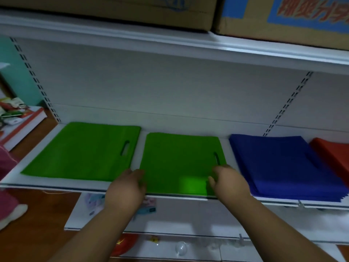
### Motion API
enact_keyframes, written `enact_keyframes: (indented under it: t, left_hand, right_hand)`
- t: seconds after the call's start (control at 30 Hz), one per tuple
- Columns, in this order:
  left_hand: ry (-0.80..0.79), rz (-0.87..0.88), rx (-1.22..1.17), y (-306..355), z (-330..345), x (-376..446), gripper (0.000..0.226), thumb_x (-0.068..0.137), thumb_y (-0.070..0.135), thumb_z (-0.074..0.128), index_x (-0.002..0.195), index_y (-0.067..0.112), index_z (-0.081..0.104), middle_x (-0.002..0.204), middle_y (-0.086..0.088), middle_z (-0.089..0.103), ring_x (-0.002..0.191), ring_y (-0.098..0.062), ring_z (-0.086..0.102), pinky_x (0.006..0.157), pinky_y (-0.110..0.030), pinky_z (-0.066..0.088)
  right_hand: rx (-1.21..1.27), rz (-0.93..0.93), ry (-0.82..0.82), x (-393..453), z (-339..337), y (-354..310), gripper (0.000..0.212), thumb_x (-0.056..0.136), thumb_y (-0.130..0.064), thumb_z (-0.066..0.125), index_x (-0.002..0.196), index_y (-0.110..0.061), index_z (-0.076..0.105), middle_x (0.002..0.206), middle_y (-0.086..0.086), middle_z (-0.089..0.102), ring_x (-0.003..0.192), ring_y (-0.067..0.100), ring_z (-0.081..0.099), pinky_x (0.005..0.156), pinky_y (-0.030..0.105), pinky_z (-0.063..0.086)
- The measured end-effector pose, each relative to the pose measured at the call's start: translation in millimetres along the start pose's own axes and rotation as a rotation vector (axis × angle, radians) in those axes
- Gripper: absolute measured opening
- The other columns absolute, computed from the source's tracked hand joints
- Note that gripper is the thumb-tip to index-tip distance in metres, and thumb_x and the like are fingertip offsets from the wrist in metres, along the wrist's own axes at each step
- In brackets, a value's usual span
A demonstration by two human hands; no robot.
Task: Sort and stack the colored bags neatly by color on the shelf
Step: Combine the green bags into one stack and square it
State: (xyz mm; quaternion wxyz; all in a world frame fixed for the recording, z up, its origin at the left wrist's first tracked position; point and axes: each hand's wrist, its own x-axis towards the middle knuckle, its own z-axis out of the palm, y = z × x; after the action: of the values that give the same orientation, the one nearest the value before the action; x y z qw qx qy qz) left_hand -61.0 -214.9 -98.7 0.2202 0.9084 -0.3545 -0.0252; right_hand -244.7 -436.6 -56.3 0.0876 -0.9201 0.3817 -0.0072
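Two green bags lie flat side by side on the white shelf (43, 183). The left green bag (83, 152) lies apart from my hands. The right green bag (179, 161) sits at the shelf's front edge. My left hand (128, 186) grips its near left corner and my right hand (226, 182) grips its near right edge, fingers curled on the fabric. To the right lies a stack of blue bags (283, 165), and a red bag (332, 152) is partly cut off at the frame edge.
Cardboard boxes (283, 16) stand on the shelf above. Lower shelves (188, 229) hold small items. At the left are a wooden floor, a low stand with packets (15, 114) and part of another person in pink (7, 186).
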Motion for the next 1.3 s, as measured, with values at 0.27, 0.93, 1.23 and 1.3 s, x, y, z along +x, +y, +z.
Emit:
enact_keyframes:
  t: [0.27,0.93,1.23,1.3]
  left_hand:
    - [-0.044,-0.177,-0.057,-117.5,-74.5,16.8,0.049,0.095,0.042,0.054,0.141,0.028,0.046,0.077,-0.004,0.065,0.071,-0.019,0.063,0.058,-0.029,0.044]
    - [0.072,-0.480,-0.514,-242.0,-114.3,-9.2,0.014,0.095,0.038,0.058,0.104,0.029,0.064,0.074,-0.002,0.071,0.065,-0.017,0.067,0.064,-0.031,0.051]
    - [0.238,-0.383,-0.382,-227.0,-125.7,1.6,0.019,0.090,0.017,0.062,0.108,0.020,0.070,0.101,-0.006,0.070,0.078,-0.031,0.064,0.059,-0.028,0.037]
    - [0.220,-0.306,-0.321,-215.3,-124.1,2.2,0.023,0.091,0.017,0.062,0.113,0.021,0.070,0.111,-0.006,0.069,0.084,-0.028,0.065,0.063,-0.028,0.039]
  right_hand:
    - [0.174,-0.226,-0.085,16.3,15.9,-172.8,0.046,0.099,-0.042,0.047,0.143,-0.029,0.043,0.135,0.005,0.054,0.121,0.025,0.053,0.095,0.033,0.044]
    - [-0.074,-0.064,-0.166,13.0,50.0,-279.6,0.034,0.100,-0.018,0.042,0.134,-0.022,0.045,0.119,0.009,0.059,0.097,0.027,0.060,0.071,0.031,0.045]
    - [-0.030,-0.104,-0.052,2.7,25.3,-252.2,0.049,0.100,-0.016,0.042,0.148,-0.027,0.037,0.147,0.005,0.046,0.124,0.029,0.054,0.094,0.033,0.046]
    - [0.010,-0.085,0.041,-0.6,18.7,-233.4,0.050,0.100,-0.018,0.044,0.148,-0.029,0.037,0.148,0.003,0.046,0.122,0.029,0.055,0.093,0.033,0.047]
